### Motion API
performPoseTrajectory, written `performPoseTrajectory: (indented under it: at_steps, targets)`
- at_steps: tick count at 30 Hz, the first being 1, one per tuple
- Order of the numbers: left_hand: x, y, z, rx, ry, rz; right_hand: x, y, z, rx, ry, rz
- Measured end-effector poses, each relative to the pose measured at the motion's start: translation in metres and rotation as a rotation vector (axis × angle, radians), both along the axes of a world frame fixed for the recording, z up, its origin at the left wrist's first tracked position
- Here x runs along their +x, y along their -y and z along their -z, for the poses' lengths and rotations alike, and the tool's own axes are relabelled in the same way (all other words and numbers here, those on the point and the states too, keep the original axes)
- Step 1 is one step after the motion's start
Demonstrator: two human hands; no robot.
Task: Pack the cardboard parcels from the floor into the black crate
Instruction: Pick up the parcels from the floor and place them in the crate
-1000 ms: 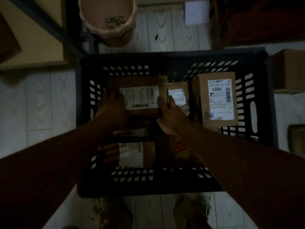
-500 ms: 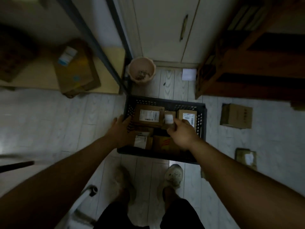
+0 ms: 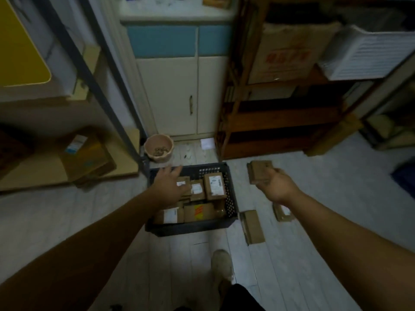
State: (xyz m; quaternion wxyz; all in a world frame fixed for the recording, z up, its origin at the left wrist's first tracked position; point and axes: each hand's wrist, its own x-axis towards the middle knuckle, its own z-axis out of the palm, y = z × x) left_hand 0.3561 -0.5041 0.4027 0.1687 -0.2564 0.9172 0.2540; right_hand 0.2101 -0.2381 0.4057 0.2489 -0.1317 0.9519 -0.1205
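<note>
The black crate (image 3: 190, 228) stands on the floor ahead of me with several labelled cardboard parcels (image 3: 214, 186) packed inside. My left hand (image 3: 168, 185) hovers over the crate's left half, fingers spread, holding nothing. My right hand (image 3: 276, 185) is out to the right of the crate with loosely curled fingers and nothing in it. Just beyond its fingers a brown parcel (image 3: 258, 170) lies on the floor. A flat parcel (image 3: 252, 226) lies beside the crate's right wall. Another labelled parcel (image 3: 283, 214) is partly hidden under my right forearm.
A pink pot (image 3: 159, 148) sits behind the crate beside a grey rack leg (image 3: 125, 129). A wooden shelf unit (image 3: 280, 122) stands at the back right, a white cabinet (image 3: 175, 95) behind. Boxes (image 3: 85, 158) rest on a low shelf at left. My shoe (image 3: 222, 265) is near the crate.
My view has risen well above the crate. Both hands let go of the parcel they were setting inside. My right hand has swung right, out of the crate, toward the floor parcel.
</note>
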Motion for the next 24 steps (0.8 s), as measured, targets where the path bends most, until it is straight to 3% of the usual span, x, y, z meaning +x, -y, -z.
performPoseTrajectory:
  at_steps: [3, 11, 19, 24]
  targets:
    - [-0.004, -0.029, -0.028, 0.108, -0.069, 0.062, 0.017, -0.044, -0.026, -0.001, -0.044, 0.065]
    - [-0.04, -0.144, -0.073, 0.147, -0.128, 0.248, 0.024, -0.167, -0.069, 0.002, -0.086, 0.137]
    - [-0.11, -0.314, -0.06, 0.176, -0.108, 0.289, -0.011, -0.34, -0.082, 0.007, -0.073, 0.137]
    - [-0.132, -0.356, -0.042, 0.197, -0.031, 0.244, -0.037, -0.399, -0.073, -0.005, -0.02, 0.12]
